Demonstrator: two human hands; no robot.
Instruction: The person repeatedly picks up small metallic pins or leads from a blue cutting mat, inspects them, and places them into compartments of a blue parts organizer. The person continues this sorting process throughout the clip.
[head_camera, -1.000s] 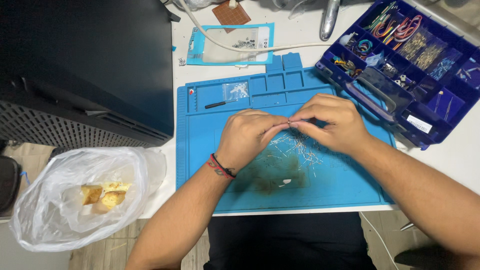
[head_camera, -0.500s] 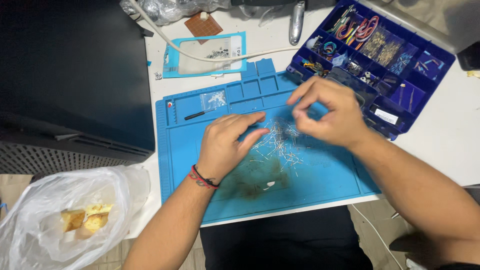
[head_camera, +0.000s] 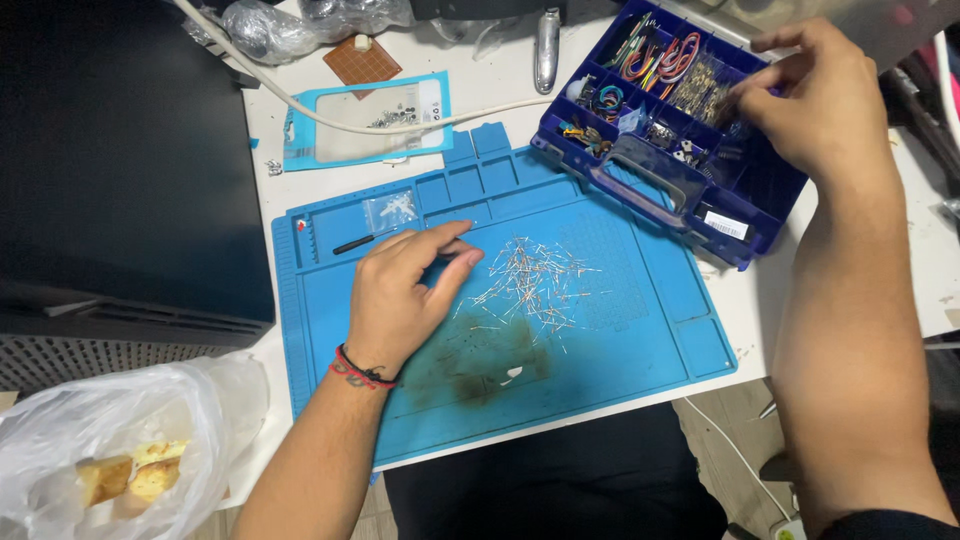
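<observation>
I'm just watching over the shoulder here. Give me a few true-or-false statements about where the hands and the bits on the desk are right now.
1. The right hand is over the purple compartment box. True.
2. The left hand rests on the blue mat. True.
3. The pile of thin metal leads lies inside the purple compartment box. False: it lies loose on the blue mat, beside the left hand's fingers.
4. The small black screwdriver is held in the left hand. False: it lies on the mat above that hand.
5. A clear plastic bag sits at lower left. True.
</observation>
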